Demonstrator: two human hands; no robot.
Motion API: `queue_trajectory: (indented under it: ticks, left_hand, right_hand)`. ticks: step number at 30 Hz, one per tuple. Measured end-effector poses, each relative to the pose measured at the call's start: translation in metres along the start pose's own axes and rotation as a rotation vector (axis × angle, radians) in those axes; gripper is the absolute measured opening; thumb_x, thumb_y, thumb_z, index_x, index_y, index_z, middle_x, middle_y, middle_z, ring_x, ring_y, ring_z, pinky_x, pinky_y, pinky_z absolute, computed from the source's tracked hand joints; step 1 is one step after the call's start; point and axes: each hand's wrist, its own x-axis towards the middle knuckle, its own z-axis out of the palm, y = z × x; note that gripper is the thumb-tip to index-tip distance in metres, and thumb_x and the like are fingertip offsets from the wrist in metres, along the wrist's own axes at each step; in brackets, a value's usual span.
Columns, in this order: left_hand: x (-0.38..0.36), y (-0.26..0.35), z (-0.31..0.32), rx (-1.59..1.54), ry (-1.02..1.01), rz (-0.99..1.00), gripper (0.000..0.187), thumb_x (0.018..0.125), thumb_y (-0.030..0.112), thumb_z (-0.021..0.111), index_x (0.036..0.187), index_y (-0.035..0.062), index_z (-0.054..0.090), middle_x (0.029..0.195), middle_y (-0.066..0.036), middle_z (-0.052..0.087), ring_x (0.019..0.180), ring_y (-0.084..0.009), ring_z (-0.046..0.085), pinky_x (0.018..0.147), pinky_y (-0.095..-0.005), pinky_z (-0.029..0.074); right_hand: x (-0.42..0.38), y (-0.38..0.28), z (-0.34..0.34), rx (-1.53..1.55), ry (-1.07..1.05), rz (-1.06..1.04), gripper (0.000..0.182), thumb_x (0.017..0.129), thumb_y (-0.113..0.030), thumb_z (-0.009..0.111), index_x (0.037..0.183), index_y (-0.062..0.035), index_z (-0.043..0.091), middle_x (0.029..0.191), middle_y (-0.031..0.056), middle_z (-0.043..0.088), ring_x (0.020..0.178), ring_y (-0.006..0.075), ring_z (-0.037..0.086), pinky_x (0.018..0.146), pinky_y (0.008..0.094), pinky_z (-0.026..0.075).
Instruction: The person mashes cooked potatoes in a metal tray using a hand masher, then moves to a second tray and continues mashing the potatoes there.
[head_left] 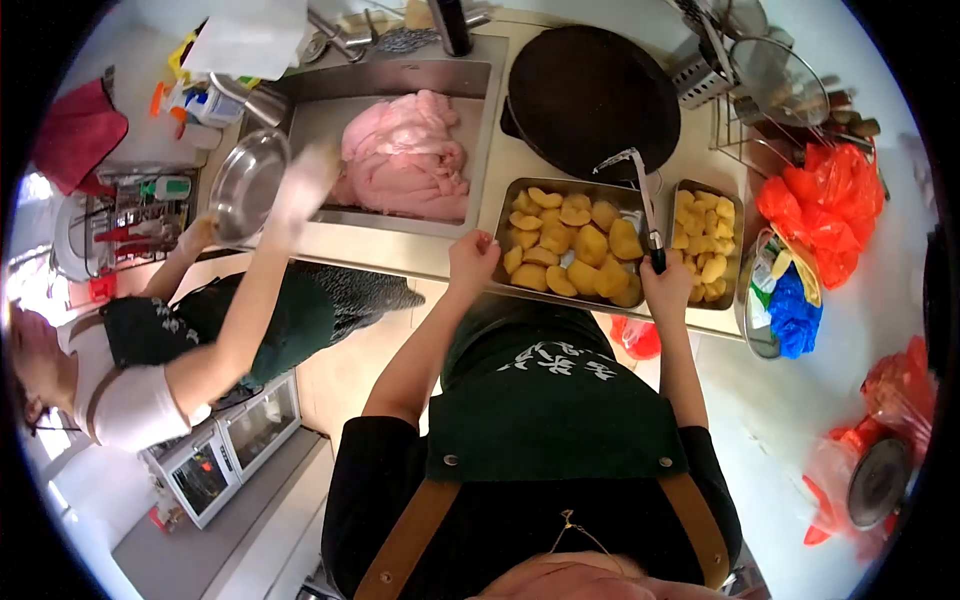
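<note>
The yellow potato pieces (592, 243) lie in a rectangular metal tray (575, 184) on the worktop (390, 248), at the edge nearest the person. The right hand (668, 285), at the tray's near right corner, has its fingers closed round the black handle of a metal utensil (648, 205), whose bent end points away, over the near edge of the round black pan (595, 95) in this view. The left hand (478, 262) is at the tray's near left corner, fingers curled close together; whether they grip the rim, I cannot tell. To work well here, the left hand would best steady that corner, and the right should keep the bent end clear of the pan and press lightly, so the pieces neither break nor spill. A smaller tray (741, 235) of cut pieces sits just beside, on the right. Leftward, pink meat (415, 150) lies in the sink (477, 110), and a co-worker (230, 350) holds a metal bowl (245, 185).
</note>
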Motion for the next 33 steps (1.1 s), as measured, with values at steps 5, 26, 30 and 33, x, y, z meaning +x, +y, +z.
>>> queue_trajectory:
  ticks: [5,26,30,33]
  left_hand:
    - [-0.004,0.003,-0.016,-0.010,0.048,0.007,0.014,0.080,0.011,0.063,0.080,-0.0017,0.057,0.062,-0.005,0.054,0.058,-0.0105,0.047,0.054,-0.0266,0.042]
    - [-0.008,-0.026,-0.048,-0.081,0.270,-0.058,0.012,0.079,0.008,0.063,0.080,-0.0018,0.057,0.064,-0.006,0.056,0.057,-0.0120,0.050,0.053,-0.0276,0.043]
    - [-0.006,-0.030,-0.048,-0.105,0.303,-0.030,0.012,0.078,0.008,0.064,0.080,-0.0015,0.058,0.064,-0.006,0.056,0.057,-0.0115,0.050,0.054,-0.0268,0.043]
    - [0.001,-0.031,-0.048,-0.170,0.309,-0.040,0.013,0.078,0.009,0.064,0.080,-0.0014,0.057,0.064,-0.006,0.056,0.058,-0.0123,0.050,0.055,-0.0275,0.043]
  right_hand:
    - [0.014,-0.029,-0.002,-0.035,-0.079,0.002,0.018,0.072,-0.021,0.065,0.078,-0.0042,0.062,0.069,0.0178,0.061,0.067,0.0362,0.061,0.060,0.0412,0.048]
    - [0.053,-0.095,0.031,-0.047,-0.171,-0.248,0.018,0.076,-0.019,0.063,0.078,-0.0007,0.060,0.065,0.0185,0.059,0.063,0.0355,0.059,0.056,0.0396,0.045]
    - [0.055,-0.101,0.031,-0.034,-0.178,-0.241,0.018,0.077,-0.018,0.063,0.077,-0.0007,0.059,0.064,0.0181,0.058,0.060,0.0350,0.058,0.055,0.0392,0.044]
    - [0.062,-0.099,0.034,-0.033,-0.166,-0.298,0.018,0.077,-0.019,0.063,0.078,-0.0013,0.059,0.063,0.0171,0.058,0.059,0.0339,0.058,0.054,0.0388,0.043]
